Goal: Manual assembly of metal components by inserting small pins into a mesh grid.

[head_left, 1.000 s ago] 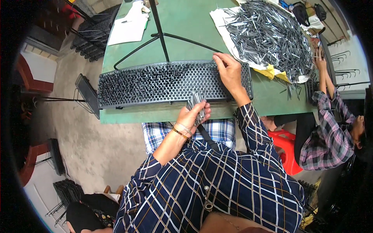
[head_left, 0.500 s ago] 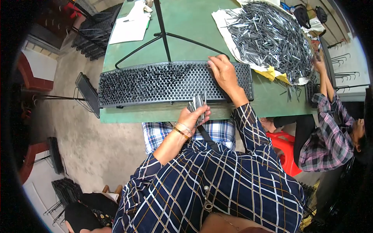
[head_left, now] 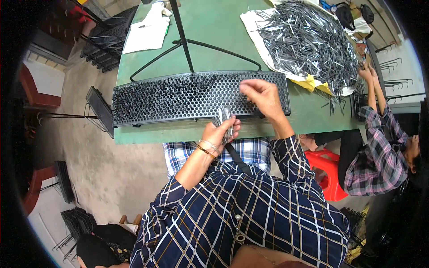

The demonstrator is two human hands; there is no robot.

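A long black perforated panel [head_left: 232, 89] lies along the near side of the green table [head_left: 219, 58]. Short dark tips stick up from its holes, thickly on the left; toward the right the holes look barer. At its front edge my left hand [head_left: 215, 133] is closed around a bundle of thin grey-black strips [head_left: 223, 117], their ends fanning out above the fingers. My right hand [head_left: 269, 99] hovers over the panel's right part, thumb and fingers pinched together; whatever is between them is too small to make out.
A large heap of loose strips [head_left: 308, 47] rests on a white sheet at back right. Black rods [head_left: 187, 49] rise behind the panel. Paper [head_left: 147, 33] lies back left. At right, another person [head_left: 377, 152] works at the table beside a red stool [head_left: 328, 172].
My right hand has lifted off the panel's far edge and come nearer to me, its fingers now pinched. My left hand, still gripping the bundle, has shifted slightly left.
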